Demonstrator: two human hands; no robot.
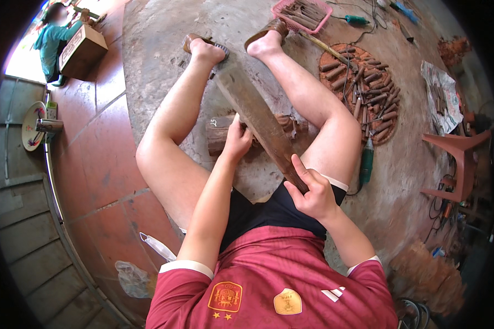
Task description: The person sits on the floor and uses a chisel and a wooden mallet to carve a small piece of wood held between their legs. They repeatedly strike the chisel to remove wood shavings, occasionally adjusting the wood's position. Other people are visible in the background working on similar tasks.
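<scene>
My right hand point(316, 193) is wrapped around the narrow end of a long, flat wooden bat point(258, 118), its thumb along the handle. The bat slants up and left between my legs, with its broad end near my feet. My left hand point(237, 141) is closed beside the bat's left edge, over a dark brown carved log point(218, 134) on the floor. What it grips is partly hidden by the bat and too small to name. The bat also covers the middle of the log.
Several wooden-handled carving tools point(376, 93) lie on a round, reddish mat at right. Beyond are a pink basket point(324, 24) of tools and a green power tool point(366, 164) with a cord. A plastic stool point(461, 164) stands far right. Another person point(52, 41) works by a box point(83, 54).
</scene>
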